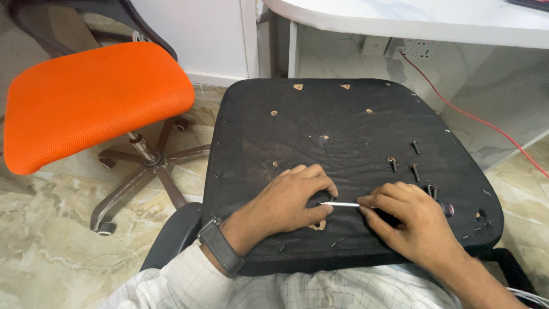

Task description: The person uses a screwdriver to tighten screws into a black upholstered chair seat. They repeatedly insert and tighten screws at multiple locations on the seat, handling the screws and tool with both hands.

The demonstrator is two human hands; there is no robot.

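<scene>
Head camera looks straight down at an upturned black seat cushion (354,131) resting across the person's lap, its underside facing up so the mounting holes can be reached. The right hand (414,220) is closed around a screwdriver (343,204), fingers wrapped over the handle so that only the slim metal shaft shows, pointing leftward and lying almost flat on the cushion. The left hand (289,200) sits just beside the tip, fingers curled and pinched down at the spot where the shaft ends, as if steadying a small screw there; whether it actually grips one I cannot tell, since the fingertips cover that point. A dark watch (220,247) rides on the left wrist.

Just beyond the right hand, loose black screws (414,170) lie in a scatter on the cushion, near enough to pick up without shifting the seat. Pale torn holes dot the fabric farther away from both hands. Well off to the left of the left hand stands an orange office chair (91,97) on the marble floor (51,240), and beyond the right hand a red cable (474,117) trails down from a wall socket under a white desk (412,17).
</scene>
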